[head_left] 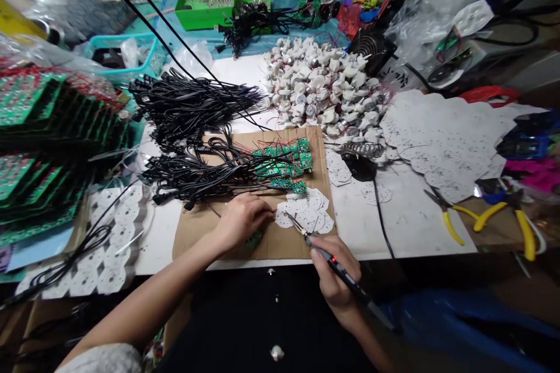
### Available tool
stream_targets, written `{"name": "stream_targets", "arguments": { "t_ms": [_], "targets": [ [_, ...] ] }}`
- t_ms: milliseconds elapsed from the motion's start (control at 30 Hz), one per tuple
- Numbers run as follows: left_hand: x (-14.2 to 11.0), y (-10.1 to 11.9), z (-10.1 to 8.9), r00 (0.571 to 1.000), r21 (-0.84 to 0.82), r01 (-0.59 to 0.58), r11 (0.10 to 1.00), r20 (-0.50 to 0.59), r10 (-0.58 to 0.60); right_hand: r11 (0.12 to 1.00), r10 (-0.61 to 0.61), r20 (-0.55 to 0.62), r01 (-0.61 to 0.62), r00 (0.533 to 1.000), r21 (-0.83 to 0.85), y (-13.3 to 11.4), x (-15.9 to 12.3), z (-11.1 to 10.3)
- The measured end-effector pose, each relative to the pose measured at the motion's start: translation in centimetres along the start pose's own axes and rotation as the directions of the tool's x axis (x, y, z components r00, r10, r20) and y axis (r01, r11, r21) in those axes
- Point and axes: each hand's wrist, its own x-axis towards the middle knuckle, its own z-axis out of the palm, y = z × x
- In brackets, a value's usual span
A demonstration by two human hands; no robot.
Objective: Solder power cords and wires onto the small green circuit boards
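Note:
My right hand (336, 271) grips a soldering iron (332, 259) with a small red light on its dark handle. The iron's tip rests at a group of white scalloped circuit boards (312, 210), touching or just above the nearest one. Left of these boards, my left hand (245, 218) is closed in a pinch, with what looks like a thin wire at its fingertips; the fingers partly hide it. Under that hand a green circuit board (254, 239) shows in part. Farther back lie small green boards (284, 166) joined to black cables (196, 172), all on a cardboard sheet (201, 239).
Black cables (192, 99) and a heap of white parts (324, 87) lie behind. Stacked green panels (39, 105) stand left. A solder iron stand (361, 157) with a coil, white board sheets (441, 134) and yellow-handled pliers (507, 218) are right. Two cords (161, 35) hang across the view.

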Motion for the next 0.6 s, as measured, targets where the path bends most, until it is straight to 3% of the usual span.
{"name": "stream_targets", "arguments": {
  "t_ms": [167, 367, 600],
  "targets": [
    [0.2, 0.4, 0.6, 0.999, 0.063, -0.035, 0.997, 0.004, 0.034, 1.000, -0.001, 0.019, 0.001, 1.000, -0.001, -0.1, -0.4, 0.6],
    [0.8, 1.0, 0.0, 0.995, -0.004, 0.090, 0.996, 0.033, -0.090, 1.000, 0.009, 0.023, -0.009, 1.000, 0.013, 0.3, -0.5, 1.2],
    [1.8, 1.6, -0.4, 0.985, 0.002, 0.144, 0.990, 0.090, -0.144, 1.000, 0.022, 0.027, -0.022, 0.999, 0.017, 0.3, -0.4, 1.2]
  ]
}}
